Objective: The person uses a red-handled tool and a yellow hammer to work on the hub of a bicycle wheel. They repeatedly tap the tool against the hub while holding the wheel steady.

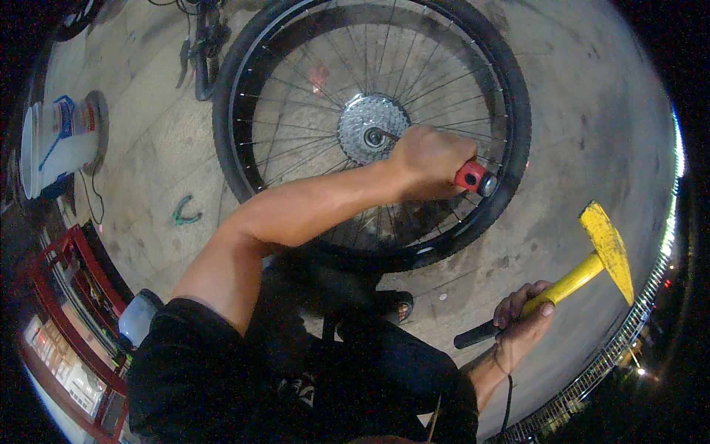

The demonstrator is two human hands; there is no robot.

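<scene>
Wheel [519, 118] at 12 o'clock, cassette [367, 120] on hub [376, 138], facing up. L grip [433, 163] clenched round red tool [467, 176], dark end at hub; exact contact can't tell. R grip [523, 307] holds hammer [577, 281] at 4 o'clock, clear of tool. Prob. midway: tool positioned, cassette on; rest can't tell.

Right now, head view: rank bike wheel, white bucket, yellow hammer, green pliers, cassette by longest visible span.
1. Bike wheel
2. Yellow hammer
3. White bucket
4. Cassette
5. Green pliers

Apparent size only; the fisheye and differing distances may skew true sizes.
</scene>
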